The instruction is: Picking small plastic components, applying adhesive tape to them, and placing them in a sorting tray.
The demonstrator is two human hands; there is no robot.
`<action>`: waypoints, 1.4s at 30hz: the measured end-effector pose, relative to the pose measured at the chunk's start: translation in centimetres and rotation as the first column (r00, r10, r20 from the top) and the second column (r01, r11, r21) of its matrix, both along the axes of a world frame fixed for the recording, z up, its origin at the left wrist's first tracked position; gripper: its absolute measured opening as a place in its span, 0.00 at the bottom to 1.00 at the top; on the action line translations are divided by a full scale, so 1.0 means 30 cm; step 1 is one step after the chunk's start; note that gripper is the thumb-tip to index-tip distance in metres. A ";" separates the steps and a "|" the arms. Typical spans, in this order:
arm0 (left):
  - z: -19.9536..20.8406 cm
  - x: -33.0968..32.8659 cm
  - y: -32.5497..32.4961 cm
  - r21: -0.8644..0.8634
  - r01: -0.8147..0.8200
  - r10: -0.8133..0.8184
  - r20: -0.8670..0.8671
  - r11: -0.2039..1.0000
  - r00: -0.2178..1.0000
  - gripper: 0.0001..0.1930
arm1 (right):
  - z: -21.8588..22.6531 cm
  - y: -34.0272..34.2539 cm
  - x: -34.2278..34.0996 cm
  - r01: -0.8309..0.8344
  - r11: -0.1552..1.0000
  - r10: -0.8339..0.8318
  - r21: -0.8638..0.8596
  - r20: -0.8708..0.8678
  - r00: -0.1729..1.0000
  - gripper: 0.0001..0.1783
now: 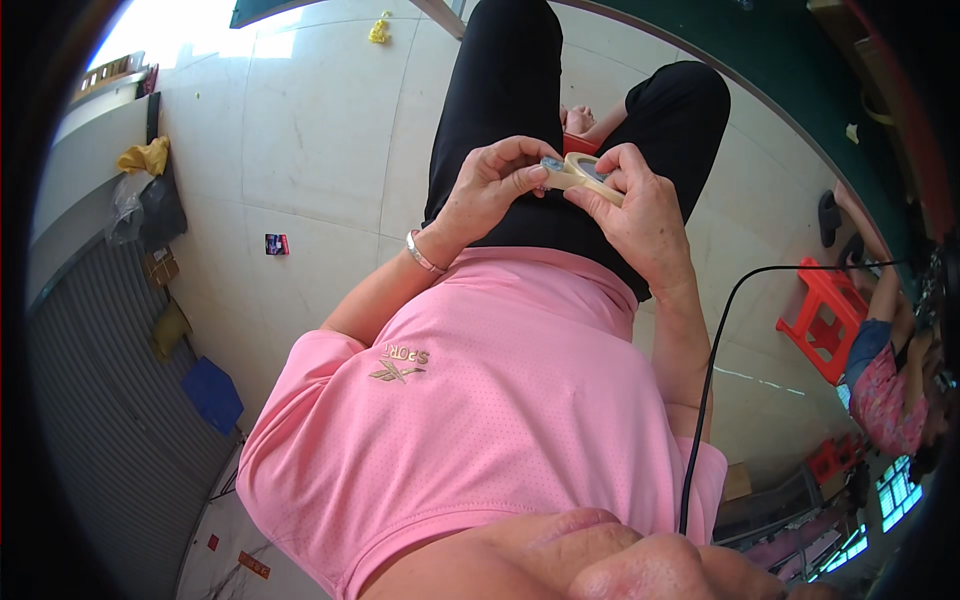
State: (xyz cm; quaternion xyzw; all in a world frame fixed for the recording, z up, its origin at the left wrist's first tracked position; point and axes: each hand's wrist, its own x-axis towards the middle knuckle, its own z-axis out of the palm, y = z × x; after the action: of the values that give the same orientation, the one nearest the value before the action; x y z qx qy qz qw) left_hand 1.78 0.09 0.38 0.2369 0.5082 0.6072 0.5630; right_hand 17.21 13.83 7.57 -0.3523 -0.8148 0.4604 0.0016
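Above my lap, my right hand (643,212) grips a roll of cream masking tape (606,190) with thumb and fingers. A short strip of tape (563,180) runs from the roll toward my left hand (492,190). My left thumb and fingers are pinched on the end of that strip. A small grey-blue piece (551,164) shows at these fingertips, against the strip; its kind is too small to make out. Both hands are close together, the roll's near edge almost touching the left fingertips.
A green table (745,50) curves past my knees. A black cable (745,280) crosses on the right. Another person (885,390) sits beside a red stool (826,318). On the pale floor lie a small card (277,244) and a yellow thing (379,29); bags (145,205) hang at left.
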 end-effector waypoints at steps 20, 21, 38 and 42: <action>0.016 -0.038 0.019 0.109 0.184 -0.188 0.027 0.977 0.982 0.09 | -0.038 -0.007 -0.001 0.074 0.993 -0.079 -0.094 -0.057 0.995 0.22; 0.020 -0.041 0.022 0.109 0.181 -0.184 0.026 0.978 0.983 0.09 | -0.046 -0.010 0.004 0.079 0.995 -0.087 -0.065 -0.120 0.989 0.22; 0.026 -0.020 0.003 0.103 -0.019 0.009 0.094 0.994 0.995 0.09 | -0.013 -0.034 0.004 0.179 0.968 -0.206 -0.176 -0.153 0.967 0.26; 0.046 -0.016 -0.003 0.088 -0.011 0.010 0.005 0.996 1.000 0.13 | -0.014 -0.052 0.005 0.194 0.977 -0.203 -0.084 -0.127 0.971 0.27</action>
State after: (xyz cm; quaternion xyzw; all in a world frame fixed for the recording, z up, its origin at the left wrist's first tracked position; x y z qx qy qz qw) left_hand 1.29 0.01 1.76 0.2573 0.4808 0.6325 0.5501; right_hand 17.34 12.28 7.13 -0.3999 -0.7567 0.5093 0.0903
